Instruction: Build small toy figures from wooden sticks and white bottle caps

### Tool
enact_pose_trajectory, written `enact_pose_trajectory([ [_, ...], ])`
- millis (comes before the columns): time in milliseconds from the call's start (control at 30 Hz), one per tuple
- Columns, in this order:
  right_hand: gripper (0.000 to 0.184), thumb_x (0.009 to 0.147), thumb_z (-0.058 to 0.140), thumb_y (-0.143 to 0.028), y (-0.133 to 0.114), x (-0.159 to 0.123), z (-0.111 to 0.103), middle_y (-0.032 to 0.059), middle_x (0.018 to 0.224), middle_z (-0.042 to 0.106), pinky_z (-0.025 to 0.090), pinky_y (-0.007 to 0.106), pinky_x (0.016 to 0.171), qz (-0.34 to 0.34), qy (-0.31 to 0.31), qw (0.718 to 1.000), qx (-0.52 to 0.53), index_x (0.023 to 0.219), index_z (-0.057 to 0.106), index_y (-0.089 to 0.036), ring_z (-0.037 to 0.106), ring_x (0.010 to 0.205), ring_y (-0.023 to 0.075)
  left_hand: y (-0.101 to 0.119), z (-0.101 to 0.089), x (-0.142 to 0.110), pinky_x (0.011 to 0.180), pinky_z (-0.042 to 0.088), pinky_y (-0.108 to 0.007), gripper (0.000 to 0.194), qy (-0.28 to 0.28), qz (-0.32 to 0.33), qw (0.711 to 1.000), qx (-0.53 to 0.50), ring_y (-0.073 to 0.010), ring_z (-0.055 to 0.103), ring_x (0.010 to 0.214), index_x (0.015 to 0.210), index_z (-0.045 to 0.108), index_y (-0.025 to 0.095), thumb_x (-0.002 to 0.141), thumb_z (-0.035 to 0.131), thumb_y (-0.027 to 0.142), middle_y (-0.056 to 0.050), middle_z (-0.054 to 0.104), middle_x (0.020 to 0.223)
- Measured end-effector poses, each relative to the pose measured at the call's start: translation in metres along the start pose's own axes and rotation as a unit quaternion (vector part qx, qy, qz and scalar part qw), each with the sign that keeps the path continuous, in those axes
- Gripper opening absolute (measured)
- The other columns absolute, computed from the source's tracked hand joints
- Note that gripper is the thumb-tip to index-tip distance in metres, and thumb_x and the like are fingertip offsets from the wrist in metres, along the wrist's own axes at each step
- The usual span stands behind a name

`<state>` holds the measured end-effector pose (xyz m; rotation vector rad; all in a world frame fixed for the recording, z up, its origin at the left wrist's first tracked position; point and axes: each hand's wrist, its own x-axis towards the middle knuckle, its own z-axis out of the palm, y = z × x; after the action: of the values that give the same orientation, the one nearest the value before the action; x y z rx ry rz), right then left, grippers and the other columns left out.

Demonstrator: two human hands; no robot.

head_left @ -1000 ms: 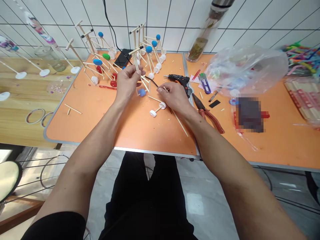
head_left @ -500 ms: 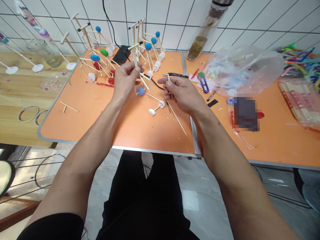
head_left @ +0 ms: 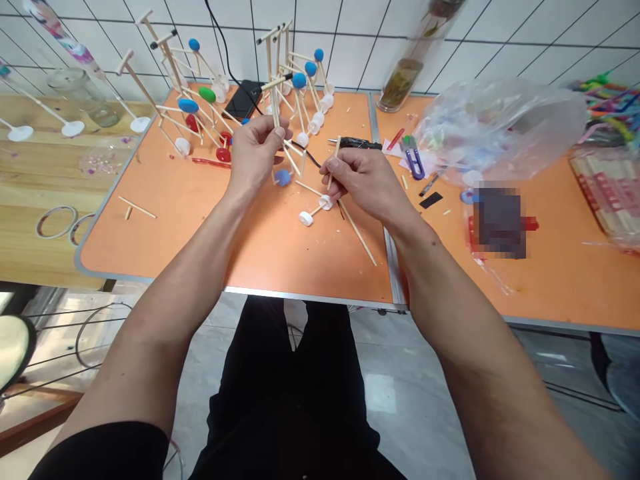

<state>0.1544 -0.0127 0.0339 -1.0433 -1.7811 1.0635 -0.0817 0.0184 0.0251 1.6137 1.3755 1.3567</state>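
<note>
Left fingers (head_left: 276, 136) pinch a stick frame (head_left: 276, 110), probably light, fragile-jointed, best held by its uprights; right fingers (head_left: 340, 169) pinch 1 short stick (head_left: 337, 147).

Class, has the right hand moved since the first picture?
Yes: the right hand has shifted up the view, hiding more of the black glue gun.

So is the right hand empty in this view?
No, the right hand pinches a thin wooden stick between its thumb and fingers.

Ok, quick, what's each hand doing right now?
Left hand: closed, holding a wooden stick frame.
Right hand: closed, pinching a short wooden stick.
</note>
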Motion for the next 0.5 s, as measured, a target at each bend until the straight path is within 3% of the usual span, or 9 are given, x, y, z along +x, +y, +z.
enact_pose_trajectory([
  [133, 0.04, 0.101, 0.082, -0.06, 0.002, 0.0, 0.0, 0.0023, 0.079, 0.071, 0.057, 0.033, 0.062, 0.003, -0.012, 1.0, 0.003, 0.085, 0.068, -0.025, 0.068, 0.068, 0.0162, 0.0, 0.001, 0.001, 0.093, 0.067, -0.061, 0.046, 0.003, 0.005, 1.0, 0.003, -0.0349, 0.077, 0.123, 0.119, 0.075, 0.045, 0.088, 0.06, 0.075, 0.002, 0.087, 0.1],
  [300, 0.026, 0.093, 0.09, -0.043, 0.0, -0.002, -0.002, 0.0023, 0.077, 0.07, 0.058, 0.04, 0.072, -0.018, -0.001, 0.998, -0.06, 0.086, 0.07, -0.027, 0.07, 0.078, 0.0229, -0.003, 0.002, 0.002, 0.089, 0.068, -0.066, 0.046, 0.006, 0.022, 1.0, -0.02, -0.0394, 0.079, 0.121, 0.123, 0.077, 0.056, 0.082, 0.063, 0.072, 0.004, 0.087, 0.096],
  [500, 0.02, 0.097, 0.078, -0.036, -0.013, -0.007, -0.003, 0.0046, 0.079, 0.073, 0.052, 0.045, 0.08, -0.022, -0.03, 0.989, -0.141, 0.08, 0.072, -0.028, 0.068, 0.088, 0.0276, -0.005, 0.003, 0.002, 0.089, 0.067, -0.066, 0.042, 0.011, 0.033, 0.999, -0.021, -0.0401, 0.079, 0.119, 0.119, 0.079, 0.054, 0.083, 0.064, 0.069, 0.002, 0.086, 0.097],
])
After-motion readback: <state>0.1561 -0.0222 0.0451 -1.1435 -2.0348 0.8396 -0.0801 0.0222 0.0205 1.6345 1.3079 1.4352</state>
